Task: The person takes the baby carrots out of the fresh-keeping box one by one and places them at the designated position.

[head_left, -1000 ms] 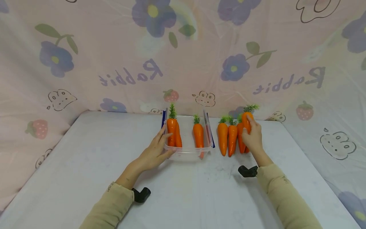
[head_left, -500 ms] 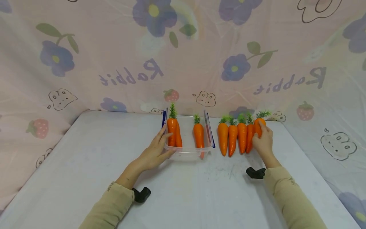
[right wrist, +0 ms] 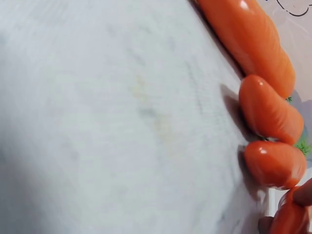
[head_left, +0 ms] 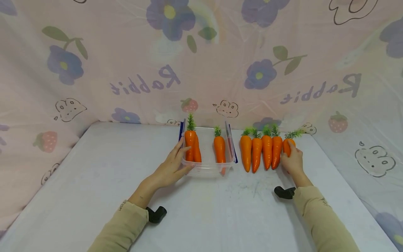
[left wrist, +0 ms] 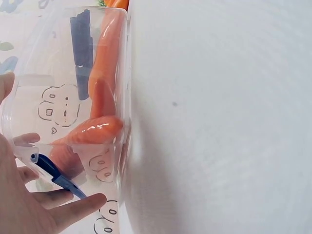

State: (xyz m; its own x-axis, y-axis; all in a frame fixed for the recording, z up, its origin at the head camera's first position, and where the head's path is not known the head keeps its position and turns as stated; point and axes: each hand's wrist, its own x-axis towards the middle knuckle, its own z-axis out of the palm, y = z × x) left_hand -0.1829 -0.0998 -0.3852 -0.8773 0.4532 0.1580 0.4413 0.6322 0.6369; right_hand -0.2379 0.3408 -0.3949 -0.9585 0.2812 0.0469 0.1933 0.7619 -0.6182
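Observation:
My left hand (head_left: 168,170) rests against the left front corner of a clear plastic box (head_left: 206,164), fingers mostly straight along its side. In the left wrist view those fingers (left wrist: 80,212) lie by a blue side latch (left wrist: 57,178). The box holds orange toy carrots with green tops: two at the left (head_left: 190,140) and one at the right (head_left: 219,147). My right hand (head_left: 292,162) pinches another carrot (head_left: 288,145) at the right end of a row; its lower part is hidden. In the right wrist view, fingertips touch this carrot (right wrist: 291,219).
Several carrots (head_left: 256,154) lie side by side right of the box, tips toward me. Blue latch flaps (head_left: 233,147) stand out from the box's sides. A white tabletop (head_left: 201,217) extends in front, and a printed cloth (head_left: 207,70) hangs behind.
My right hand has moved right with its carrot, past the others, then slightly toward me, to the row's right end. My left hand and the box have stayed in place.

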